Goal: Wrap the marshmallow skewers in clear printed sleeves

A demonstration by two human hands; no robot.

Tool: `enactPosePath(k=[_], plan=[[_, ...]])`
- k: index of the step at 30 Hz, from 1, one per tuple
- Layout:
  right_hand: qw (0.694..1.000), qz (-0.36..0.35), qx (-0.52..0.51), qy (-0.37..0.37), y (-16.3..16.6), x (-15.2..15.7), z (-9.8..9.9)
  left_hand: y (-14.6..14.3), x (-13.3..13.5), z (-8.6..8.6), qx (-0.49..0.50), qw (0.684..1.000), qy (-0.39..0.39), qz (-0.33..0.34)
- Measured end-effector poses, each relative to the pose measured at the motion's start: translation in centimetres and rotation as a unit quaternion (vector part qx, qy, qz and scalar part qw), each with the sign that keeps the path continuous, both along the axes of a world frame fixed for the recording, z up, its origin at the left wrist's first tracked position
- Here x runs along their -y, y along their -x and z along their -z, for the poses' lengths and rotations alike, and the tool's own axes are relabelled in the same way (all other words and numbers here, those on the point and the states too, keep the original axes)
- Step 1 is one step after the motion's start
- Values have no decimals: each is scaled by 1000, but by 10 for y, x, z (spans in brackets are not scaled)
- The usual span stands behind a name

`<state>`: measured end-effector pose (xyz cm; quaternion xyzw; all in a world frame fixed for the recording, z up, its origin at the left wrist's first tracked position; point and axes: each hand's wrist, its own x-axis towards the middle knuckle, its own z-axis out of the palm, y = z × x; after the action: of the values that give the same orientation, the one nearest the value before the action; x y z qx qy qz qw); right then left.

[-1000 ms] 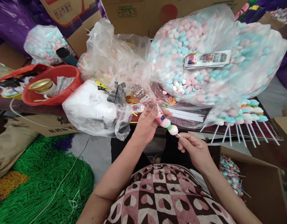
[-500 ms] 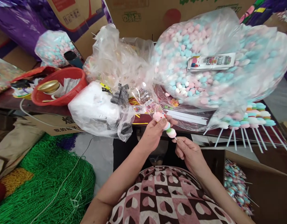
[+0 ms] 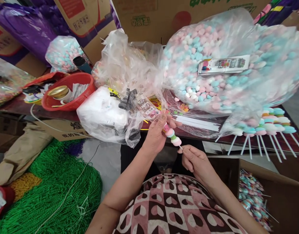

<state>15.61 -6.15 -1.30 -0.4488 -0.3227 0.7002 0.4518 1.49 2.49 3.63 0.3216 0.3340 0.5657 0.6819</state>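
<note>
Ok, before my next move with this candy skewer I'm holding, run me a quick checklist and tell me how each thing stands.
1. Right hand gripping the stick: ok, fingertips pinch it below the lowest candy.
2. Left hand steadying the candy skewer: ok, it holds the upper end.
3. Top end visible: not ok, the left hand covers it.
4. Anything wrapped around that top: cannot tell, hidden.
5. Printed packets reachable: probably ok, stacked on the big bag ahead.
6. Cardboard box open: ok, at your right, with pieces on sticks inside.
</note>
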Motion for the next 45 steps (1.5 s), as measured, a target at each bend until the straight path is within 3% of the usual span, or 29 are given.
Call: enactPosePath(k=[4,7,15,20,25,29,33,36,40,43,45], plan=[[987,-69,-136,54,3,1,1,1,3,3,28,999,-1,37],[984,-65,-149,71,7,-1,2,1,6,6,30,998,0,47],[998,60,34,16,9,-4,12,0,13,18,-2,996,44,84],[996,72,51,5,7,-4,16,14,4,8,50,998,0,43],[992,86,87,-28,6,-5,18,18,-1,5,65,998,15,-5],[982,111,143,-59,2,-3,22,13,0,10,103,994,35,-10],[980,81,169,-70,-1,2,20,13,1,14,110,993,34,13],[994,31,108,-11,-3,4,15,15,2,17,101,993,42,39],[993,-51,-51,89,-5,3,13,14,4,23,99,992,65,52],[982,-86,-129,111,-2,1,15,13,6,28,105,990,71,59],[984,-77,-120,106,3,0,17,12,6,31,104,991,63,56]])
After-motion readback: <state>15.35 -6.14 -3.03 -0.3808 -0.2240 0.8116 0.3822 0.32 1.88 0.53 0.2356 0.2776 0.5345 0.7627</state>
